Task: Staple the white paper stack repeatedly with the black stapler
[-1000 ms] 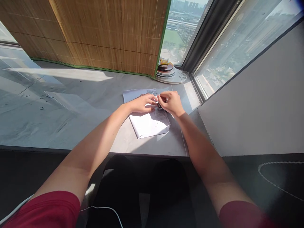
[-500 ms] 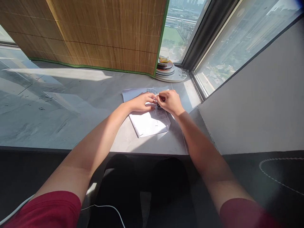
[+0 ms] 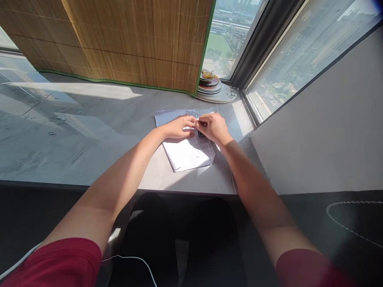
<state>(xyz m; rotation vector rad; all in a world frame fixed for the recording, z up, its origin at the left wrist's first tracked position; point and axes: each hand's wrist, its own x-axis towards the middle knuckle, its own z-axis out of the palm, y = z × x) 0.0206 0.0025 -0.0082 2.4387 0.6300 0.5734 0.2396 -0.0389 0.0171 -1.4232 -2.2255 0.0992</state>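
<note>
A stack of white printed paper sheets (image 3: 188,153) lies on the grey stone sill (image 3: 104,119) near its right end. My left hand (image 3: 177,127) rests on the upper part of the sheets with its fingers pinched toward the middle. My right hand (image 3: 213,128) meets it there, fingers closed round a small dark object (image 3: 201,132) that I cannot make out. The fingertips of both hands touch over the paper.
A stack of plates (image 3: 213,88) with a small yellow item on top stands in the far right corner by the window. A bamboo blind (image 3: 134,44) hangs behind. A grey wall (image 3: 323,131) bounds the right. A white cable (image 3: 131,261) runs across my lap.
Both hands stay at the same spot on the paper; only the fingers shift slightly. The view has moved a little.
</note>
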